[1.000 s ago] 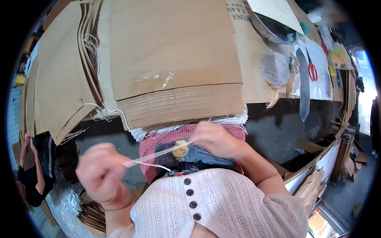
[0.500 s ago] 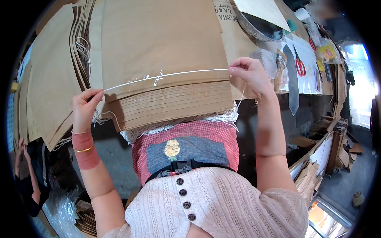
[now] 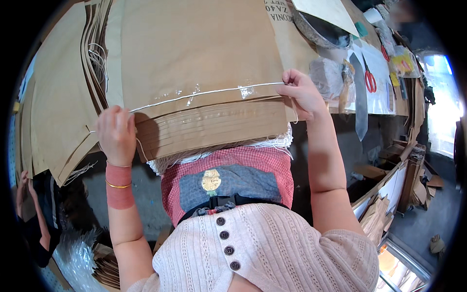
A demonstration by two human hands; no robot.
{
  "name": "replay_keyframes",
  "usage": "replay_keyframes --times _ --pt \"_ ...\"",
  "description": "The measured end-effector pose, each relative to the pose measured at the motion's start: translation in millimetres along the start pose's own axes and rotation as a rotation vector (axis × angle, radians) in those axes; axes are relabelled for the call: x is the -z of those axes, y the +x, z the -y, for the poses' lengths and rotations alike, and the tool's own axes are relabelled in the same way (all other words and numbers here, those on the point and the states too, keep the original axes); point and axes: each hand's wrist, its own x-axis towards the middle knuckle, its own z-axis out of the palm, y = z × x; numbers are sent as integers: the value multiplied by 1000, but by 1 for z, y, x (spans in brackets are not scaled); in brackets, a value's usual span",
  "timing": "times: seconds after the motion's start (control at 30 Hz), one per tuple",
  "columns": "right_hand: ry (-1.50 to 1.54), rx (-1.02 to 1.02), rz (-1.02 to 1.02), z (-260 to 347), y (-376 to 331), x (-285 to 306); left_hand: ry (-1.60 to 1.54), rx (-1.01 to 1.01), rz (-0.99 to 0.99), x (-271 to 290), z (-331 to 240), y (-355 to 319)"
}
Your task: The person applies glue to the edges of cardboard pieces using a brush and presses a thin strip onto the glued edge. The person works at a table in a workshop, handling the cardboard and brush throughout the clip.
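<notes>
A white string (image 3: 209,92) runs nearly straight from hand to hand, low over the top of a stack of brown paper bags (image 3: 194,48). My right hand (image 3: 304,96) pinches its right end at the stack's right side, and a short tail hangs below. At the stack's left edge, my left hand (image 3: 116,136) is closed over the other end; its fingers are bent, slightly blurred and seen from the back. A bit of string sticks out left of that hand. The near edges of the bags are stepped in layers, with strips of clear tape on the top one.
More brown paper bags (image 3: 58,92) stand at the left with loose string between them. To the right lie red-handled scissors (image 3: 370,81), a long grey blade (image 3: 359,97), plastic bags (image 3: 325,78) and a dark basin (image 3: 323,31). Another person's hands (image 3: 25,179) show far left.
My left hand has turned and shifted slightly right, its back now facing up. My right hand has moved little. The string stays stretched across the bags.
</notes>
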Motion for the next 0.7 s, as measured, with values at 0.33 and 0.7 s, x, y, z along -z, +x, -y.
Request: replay_keyframes --times 0.33,0.7 --pt "-853 890 -368 -22 -6 -40 -542 -3 313 -7 0 -4" --pt "-616 216 -225 2 16 -52 -809 515 545 -19 21 25"
